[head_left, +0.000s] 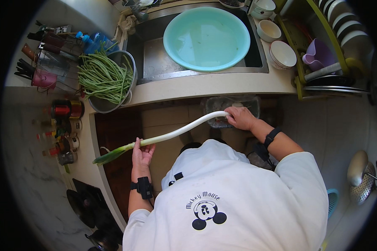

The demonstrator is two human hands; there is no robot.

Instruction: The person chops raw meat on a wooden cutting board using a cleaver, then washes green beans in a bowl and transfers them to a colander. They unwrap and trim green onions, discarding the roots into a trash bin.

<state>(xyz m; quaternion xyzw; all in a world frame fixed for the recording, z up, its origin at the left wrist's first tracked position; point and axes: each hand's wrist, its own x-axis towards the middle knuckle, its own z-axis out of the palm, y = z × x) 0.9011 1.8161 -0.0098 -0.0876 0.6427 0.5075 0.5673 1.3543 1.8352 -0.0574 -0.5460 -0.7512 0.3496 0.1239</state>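
A long green onion point(180, 130) stretches between my two hands in front of the counter, its white stalk bending upward toward the right. My right hand point(241, 118) is closed around the white root end, which the fingers partly cover. Lower on the left, my left hand point(143, 155) holds the stalk where it turns pale green, thumb on one side and fingers beneath. The cut green leaf tip point(109, 156) sticks out past that hand. Below my right hand is a bin lined with a clear plastic bag point(251, 109), holding some scraps.
A light-green basin point(168, 52) of water sits in the sink point(153, 62). Left of it stands a metal pot point(131, 79) heaped with long green beans point(104, 77). White bowls point(282, 54) and a dish rack point(343, 50) are at right; jars point(67, 125) and a stove point(92, 201) at left.
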